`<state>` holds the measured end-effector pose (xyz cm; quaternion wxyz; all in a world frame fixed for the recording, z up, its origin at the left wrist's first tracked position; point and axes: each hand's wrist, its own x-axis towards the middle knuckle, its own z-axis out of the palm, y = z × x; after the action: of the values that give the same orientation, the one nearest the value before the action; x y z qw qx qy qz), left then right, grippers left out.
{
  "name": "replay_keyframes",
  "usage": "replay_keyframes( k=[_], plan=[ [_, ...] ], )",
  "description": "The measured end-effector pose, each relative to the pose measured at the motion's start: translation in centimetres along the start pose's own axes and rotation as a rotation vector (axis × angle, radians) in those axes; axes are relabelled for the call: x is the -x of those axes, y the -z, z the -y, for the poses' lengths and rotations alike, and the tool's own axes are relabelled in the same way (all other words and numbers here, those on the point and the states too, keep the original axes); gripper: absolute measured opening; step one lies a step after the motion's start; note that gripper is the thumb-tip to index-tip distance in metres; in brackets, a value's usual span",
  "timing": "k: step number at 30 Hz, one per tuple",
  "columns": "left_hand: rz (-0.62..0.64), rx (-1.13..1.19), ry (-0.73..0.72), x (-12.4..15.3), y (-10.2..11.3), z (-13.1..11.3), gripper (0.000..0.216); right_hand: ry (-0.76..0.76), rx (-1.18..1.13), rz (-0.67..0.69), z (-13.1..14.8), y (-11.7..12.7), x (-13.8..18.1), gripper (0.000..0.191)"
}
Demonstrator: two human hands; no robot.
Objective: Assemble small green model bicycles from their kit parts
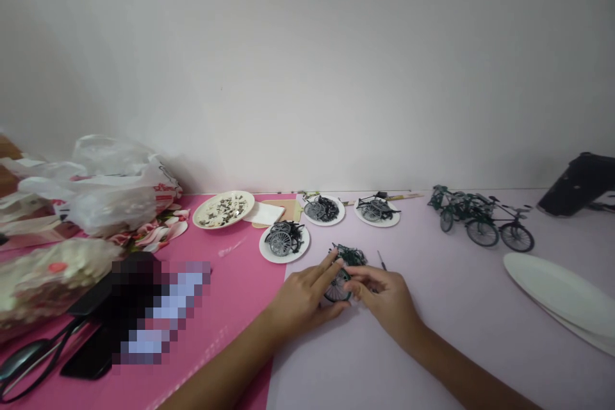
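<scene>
Between my two hands stands a small spoked toy bicycle wheel point(337, 286) with a dark green rim. My left hand point(305, 295) grips it from the left, its fingers laid over the top and the thumb near the bottom. My right hand point(387, 295) pinches at the wheel's right side, and its fingers partly hide whatever is at the hub. Just behind the wheel lies a pile of dark green bicycle parts point(354, 255). A thin dark tool like a small screwdriver point(382, 261) rests behind my right hand.
White plates point(262, 252) with black and grey bicycle parts stand beyond the hands, near a larger dish point(198, 221) of small pieces. Miniature bicycles point(483, 232) are at the right, with oval plates point(567, 291) nearer. Plastic bags point(118, 186) and a phone point(86, 359) lie left.
</scene>
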<state>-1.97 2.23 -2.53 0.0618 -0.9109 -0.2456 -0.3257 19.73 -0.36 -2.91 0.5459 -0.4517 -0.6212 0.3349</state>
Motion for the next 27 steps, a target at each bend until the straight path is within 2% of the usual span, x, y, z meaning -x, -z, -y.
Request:
replay_keyframes(
  k=[4,10,19,24,27],
  plan=[
    [-0.016,0.048,0.011,0.0,-0.1,-0.2,0.08,-0.01,-0.067,-0.017,0.6,-0.3,0.2,0.038],
    [-0.021,0.114,0.06,0.0,-0.2,-0.4,0.078,-0.02,-0.007,-0.028,0.8,-0.4,0.5,0.042],
    [-0.031,0.173,0.115,-0.4,0.0,-0.9,0.066,-0.036,-0.002,0.01,0.6,0.2,0.5,0.031],
    [0.029,0.216,0.18,-0.6,0.1,-0.8,0.08,-0.081,-0.041,-0.028,1.1,0.1,0.7,0.04],
    [0.039,0.191,0.185,-0.7,0.1,-0.4,0.072,-0.062,0.005,-0.011,1.1,0.2,0.6,0.039]
  ],
)
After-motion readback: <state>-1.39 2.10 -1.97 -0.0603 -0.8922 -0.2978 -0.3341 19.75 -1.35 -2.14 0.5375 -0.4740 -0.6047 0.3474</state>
